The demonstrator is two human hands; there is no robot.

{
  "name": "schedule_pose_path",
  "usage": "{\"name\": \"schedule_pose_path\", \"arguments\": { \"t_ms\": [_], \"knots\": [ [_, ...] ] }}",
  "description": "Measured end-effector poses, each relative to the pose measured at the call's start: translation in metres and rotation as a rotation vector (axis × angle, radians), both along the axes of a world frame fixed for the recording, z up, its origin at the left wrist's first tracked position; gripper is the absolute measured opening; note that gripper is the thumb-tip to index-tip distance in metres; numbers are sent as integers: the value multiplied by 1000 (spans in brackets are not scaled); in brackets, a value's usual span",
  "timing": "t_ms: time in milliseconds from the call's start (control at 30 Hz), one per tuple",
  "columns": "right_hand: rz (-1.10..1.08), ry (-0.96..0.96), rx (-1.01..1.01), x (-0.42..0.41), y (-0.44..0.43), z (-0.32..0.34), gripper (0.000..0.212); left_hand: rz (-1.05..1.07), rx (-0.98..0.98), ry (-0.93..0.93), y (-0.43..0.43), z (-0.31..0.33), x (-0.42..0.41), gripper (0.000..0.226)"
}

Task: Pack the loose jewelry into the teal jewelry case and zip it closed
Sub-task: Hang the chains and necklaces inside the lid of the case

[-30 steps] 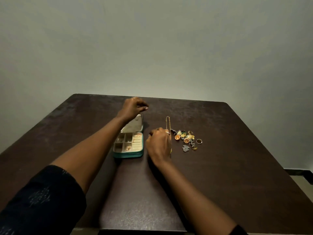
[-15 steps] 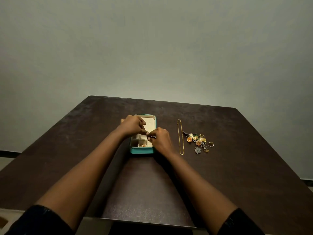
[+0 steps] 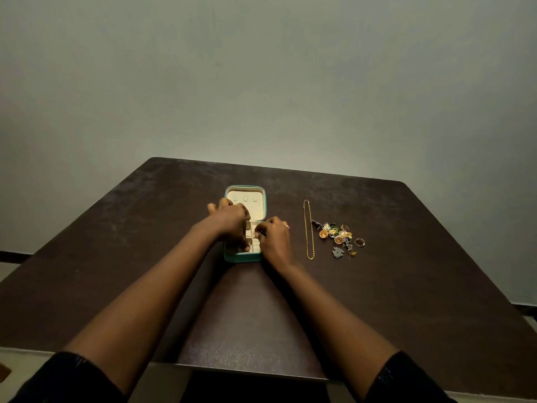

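Note:
The teal jewelry case (image 3: pixel 243 258) lies open on the dark table, its cream lid (image 3: pixel 245 199) tilted back. My left hand (image 3: pixel 229 221) reaches over the cream compartments with curled fingers dipping inside. My right hand (image 3: pixel 274 235) sits at the case's right edge, its fingertips pinching something tiny over a compartment; I cannot make out what it is. A gold chain (image 3: pixel 308 229) lies straight to the right of the case. Farther right is a heap of loose earrings and charms (image 3: pixel 338 237), with a ring (image 3: pixel 359 242) beside it.
The dark brown table (image 3: pixel 145 257) has its far edge near a plain grey wall (image 3: pixel 261 82). Its near edge runs below my forearms. Both my sleeves are dark.
My left hand came down from the lid into the case. My right hand left the jewelry heap and moved to the case's right side. The lid now stands open wider in view.

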State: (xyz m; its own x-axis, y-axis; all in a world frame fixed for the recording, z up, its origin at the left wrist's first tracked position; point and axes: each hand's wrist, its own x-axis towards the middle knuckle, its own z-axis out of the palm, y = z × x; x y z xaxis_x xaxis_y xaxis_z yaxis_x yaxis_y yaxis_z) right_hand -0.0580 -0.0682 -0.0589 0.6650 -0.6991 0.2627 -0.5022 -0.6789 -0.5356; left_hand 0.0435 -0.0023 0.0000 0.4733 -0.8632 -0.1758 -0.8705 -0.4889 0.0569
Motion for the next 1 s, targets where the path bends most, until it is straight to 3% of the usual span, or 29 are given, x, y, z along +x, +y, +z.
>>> {"name": "schedule_pose_path", "arguments": {
  "t_ms": [367,500,600,700,833,1000],
  "knots": [
    [3,-16,25,-1,-2,1,22,-41,23,-86,2,-3,-11,37],
    [11,-14,76,-3,-5,7,22,15,-92,94,6,1,-3,14],
    [18,3,113,-4,-6,14,23,41,-142,234,8,6,9,11],
    [40,14,141,-3,-8,18,24,55,-253,506,10,16,13,12],
    [41,-175,255,-4,-7,24,29,41,-369,661,13,30,10,23],
    [133,-522,743,-1,-3,31,34,45,-466,748,14,35,10,17]
  ]
}}
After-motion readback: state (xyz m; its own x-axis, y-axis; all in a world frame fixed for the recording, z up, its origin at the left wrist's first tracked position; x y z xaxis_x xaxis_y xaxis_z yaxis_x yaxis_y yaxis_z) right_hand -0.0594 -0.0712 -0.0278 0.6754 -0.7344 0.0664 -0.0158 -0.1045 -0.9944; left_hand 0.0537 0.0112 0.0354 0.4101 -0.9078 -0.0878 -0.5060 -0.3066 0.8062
